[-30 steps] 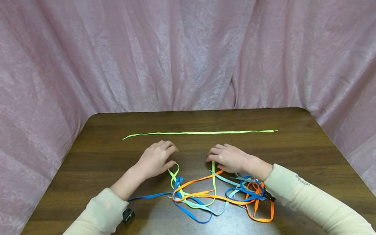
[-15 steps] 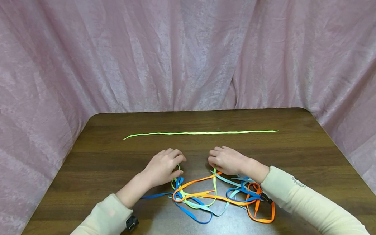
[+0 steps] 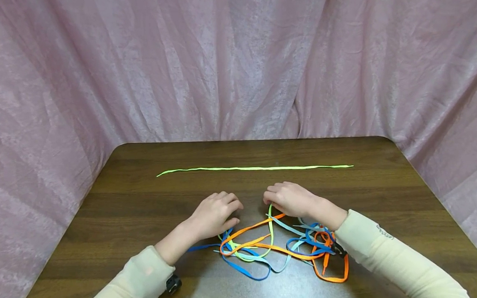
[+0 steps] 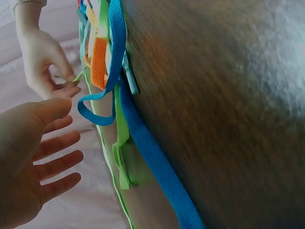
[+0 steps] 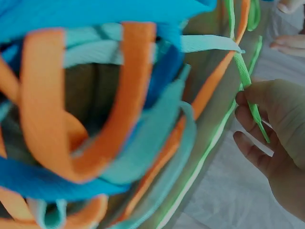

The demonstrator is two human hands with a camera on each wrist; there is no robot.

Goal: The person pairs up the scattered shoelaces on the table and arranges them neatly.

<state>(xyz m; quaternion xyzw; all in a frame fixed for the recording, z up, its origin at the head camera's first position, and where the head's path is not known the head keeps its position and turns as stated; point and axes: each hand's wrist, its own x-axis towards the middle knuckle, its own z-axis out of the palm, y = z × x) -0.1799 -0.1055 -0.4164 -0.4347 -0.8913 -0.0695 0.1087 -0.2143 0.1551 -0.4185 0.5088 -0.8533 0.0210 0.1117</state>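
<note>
My right hand (image 3: 292, 199) pinches a yellow-green shoelace (image 3: 271, 231) close to its tip, between thumb and index finger. In the right wrist view the lace's thin end (image 5: 261, 128) pokes out past the fingers. My left hand (image 3: 215, 214) hovers by the left side of the tangle, fingers spread and apart from thumb, with nothing in it. Below it, in the left wrist view, lie a blue shoelace (image 4: 155, 152) and a yellow-green lace end (image 4: 124, 176). An orange shoelace (image 3: 290, 251) and a light blue shoelace (image 3: 284, 227) cross the yellow-green one.
Another yellow-green shoelace (image 3: 256, 168) lies stretched nearly straight across the far part of the wooden table (image 3: 144, 209). Blue and orange loops (image 3: 346, 270) bunch under my right wrist. A pink curtain (image 3: 233, 62) hangs behind the table.
My left hand has moved right and nearer to me; the yellow-green loop that stood at its thumb has dropped. The right hand dipped slightly and rose again, still pinching its lace.
</note>
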